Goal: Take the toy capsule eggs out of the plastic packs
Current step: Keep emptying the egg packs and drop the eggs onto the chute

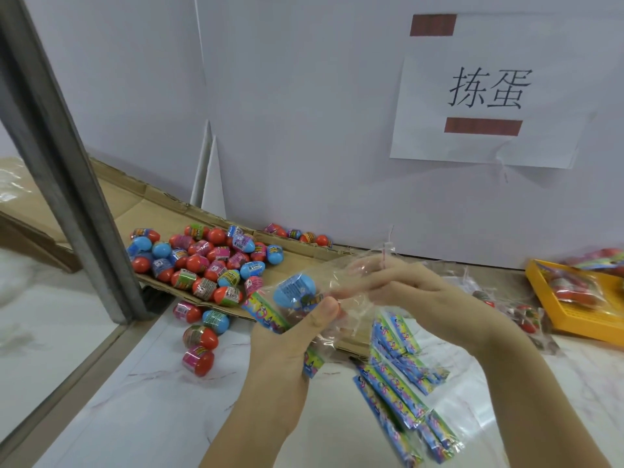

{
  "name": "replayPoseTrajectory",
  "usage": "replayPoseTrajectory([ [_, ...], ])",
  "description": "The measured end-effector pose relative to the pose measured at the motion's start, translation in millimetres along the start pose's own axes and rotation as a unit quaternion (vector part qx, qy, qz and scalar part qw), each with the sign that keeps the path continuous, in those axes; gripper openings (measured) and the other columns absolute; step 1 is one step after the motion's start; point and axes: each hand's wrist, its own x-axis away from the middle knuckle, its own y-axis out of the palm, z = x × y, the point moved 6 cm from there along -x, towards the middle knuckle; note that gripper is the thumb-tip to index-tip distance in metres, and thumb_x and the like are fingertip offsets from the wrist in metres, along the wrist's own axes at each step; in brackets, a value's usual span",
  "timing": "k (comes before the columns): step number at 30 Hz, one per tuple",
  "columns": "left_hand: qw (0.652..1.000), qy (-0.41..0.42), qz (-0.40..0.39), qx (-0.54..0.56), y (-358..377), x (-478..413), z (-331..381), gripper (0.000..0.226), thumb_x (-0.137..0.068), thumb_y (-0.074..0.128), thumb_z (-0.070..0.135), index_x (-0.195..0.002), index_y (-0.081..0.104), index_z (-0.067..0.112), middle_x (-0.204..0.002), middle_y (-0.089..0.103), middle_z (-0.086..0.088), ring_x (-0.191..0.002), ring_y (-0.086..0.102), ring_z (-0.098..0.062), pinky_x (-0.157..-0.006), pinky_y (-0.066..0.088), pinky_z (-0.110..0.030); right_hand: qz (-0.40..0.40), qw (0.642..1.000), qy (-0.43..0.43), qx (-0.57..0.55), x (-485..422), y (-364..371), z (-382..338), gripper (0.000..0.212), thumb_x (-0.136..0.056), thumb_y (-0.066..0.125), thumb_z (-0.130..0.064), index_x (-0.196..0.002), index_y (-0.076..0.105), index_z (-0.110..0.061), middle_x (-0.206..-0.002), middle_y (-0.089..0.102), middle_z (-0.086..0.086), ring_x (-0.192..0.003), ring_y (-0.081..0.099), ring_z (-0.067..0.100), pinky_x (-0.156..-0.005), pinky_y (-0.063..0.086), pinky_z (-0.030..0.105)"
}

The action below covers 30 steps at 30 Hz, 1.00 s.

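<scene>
My left hand (290, 336) grips a clear plastic pack (341, 275) by its colourful header strip, thumb on top. A blue capsule egg (293, 288) sits at the pack's open left end, still wrapped in the film. My right hand (398, 285) pinches the crinkled far end of the same pack from the right. A heap of loose red and blue capsule eggs (206, 261) lies on flattened cardboard (304, 261) to the left, and a few eggs (199, 336) have rolled onto the white table.
Several empty packs with blue-green header strips (401, 376) lie on the table in front of me. A yellow tray (574, 309) with full packs stands at the right. A metal post (67, 163) rises at the left. A white board with a paper sign (486, 89) closes the back.
</scene>
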Motion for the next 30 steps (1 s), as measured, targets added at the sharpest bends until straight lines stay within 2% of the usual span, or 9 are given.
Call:
replayPoseTrajectory([
  [3,1.0,-0.005,0.027,0.012,-4.4,0.1,-1.6,0.047,-0.054,0.088,0.021,-0.099,0.076,0.012,-0.099,0.075,-0.015,-0.088,0.073,-0.028,-0.068,0.059,-0.031,-0.039,0.997,0.046,-0.055,15.7,12.3,14.3,0.016,-0.096,0.058,-0.018,-0.105,0.071,-0.016,-0.135,0.053,0.016,-0.116,0.053,0.013,-0.098,0.038,0.021],
  [5,1.0,-0.014,0.028,0.004,-4.3,-0.4,-3.4,0.055,-0.058,0.091,0.015,-0.108,0.071,0.004,-0.101,0.074,-0.016,-0.09,0.073,-0.029,-0.069,0.058,-0.03,-0.118,0.992,0.039,0.025,11.8,26.7,9.8,0.059,-0.086,0.068,-0.038,-0.125,0.056,0.004,-0.132,0.054,0.022,-0.126,0.05,0.016,-0.1,0.035,0.021],
  [7,0.998,-0.033,0.046,0.006,-5.9,-0.3,-3.2,0.07,-0.052,0.093,0.013,-0.115,0.066,0.002,-0.1,0.075,-0.015,-0.089,0.073,-0.027,-0.067,0.058,-0.029,-0.078,0.996,-0.014,0.03,7.8,14.9,-1.0,0.05,-0.056,0.076,-0.058,-0.091,0.076,-0.022,-0.11,0.066,0.0,-0.113,0.056,0.007,-0.085,0.042,0.011],
  [10,0.995,-0.064,0.038,0.064,-4.0,0.0,-4.0,0.06,-0.052,0.092,0.019,-0.108,0.073,0.008,-0.103,0.074,-0.015,-0.091,0.073,-0.027,-0.071,0.06,-0.033,0.01,0.997,-0.068,0.042,3.3,8.3,-7.9,0.02,-0.077,0.071,-0.053,-0.096,0.074,-0.047,-0.118,0.053,-0.023,-0.124,0.042,0.0,-0.103,0.036,0.023],
  [14,0.988,-0.101,0.052,0.101,-1.9,1.5,-7.8,0.064,-0.055,0.085,0.032,-0.114,0.07,0.01,-0.108,0.073,-0.016,-0.093,0.073,-0.029,-0.073,0.061,-0.039,0.093,0.991,-0.089,0.043,-1.0,-3.3,-7.3,0.019,-0.08,0.059,-0.05,-0.09,0.074,-0.049,-0.11,0.058,-0.01,-0.119,0.047,0.01,-0.104,0.038,0.036],
  [21,0.998,-0.046,0.032,0.028,-1.5,-0.2,2.6,0.035,-0.053,0.081,0.029,-0.087,0.079,0.021,-0.095,0.075,-0.015,-0.081,0.074,-0.029,-0.06,0.059,-0.032,0.161,0.984,-0.077,-0.005,3.1,-17.4,-3.8,0.022,-0.065,0.064,-0.059,-0.069,0.075,-0.041,-0.102,0.059,-0.022,-0.101,0.058,-0.003,-0.083,0.044,0.013],
  [24,0.998,-0.038,0.04,0.036,-4.0,-1.6,3.3,0.027,-0.055,0.079,0.027,-0.082,0.08,0.024,-0.089,0.076,-0.009,-0.08,0.074,-0.025,-0.058,0.059,-0.034,0.27,0.958,-0.092,-0.029,5.5,-26.7,-3.9,0.021,-0.063,0.074,-0.057,-0.082,0.072,-0.046,-0.104,0.062,-0.019,-0.096,0.059,-0.005,-0.078,0.044,0.01],
  [27,0.988,-0.064,0.075,0.123,-10.4,-5.6,-0.4,0.033,-0.053,0.08,0.026,-0.085,0.08,0.017,-0.098,0.075,-0.011,-0.09,0.073,-0.026,-0.061,0.06,-0.036,0.391,0.902,-0.045,-0.18,5.9,-27.6,11.2,0.057,-0.059,0.08,-0.055,-0.109,0.052,-0.05,-0.113,0.057,-0.011,-0.092,0.062,0.002,-0.072,0.054,0.023],
  [30,0.979,-0.076,0.104,0.158,-15.0,-7.0,-1.1,0.041,-0.054,0.078,0.028,-0.092,0.079,0.012,-0.108,0.073,-0.015,-0.098,0.071,-0.03,-0.071,0.061,-0.043,0.223,0.937,0.074,-0.259,-12.2,5.4,22.5,0.069,-0.053,0.074,-0.059,-0.116,0.056,-0.038,-0.104,0.068,-0.01,-0.091,0.068,0.012,-0.079,0.059,0.043],
])
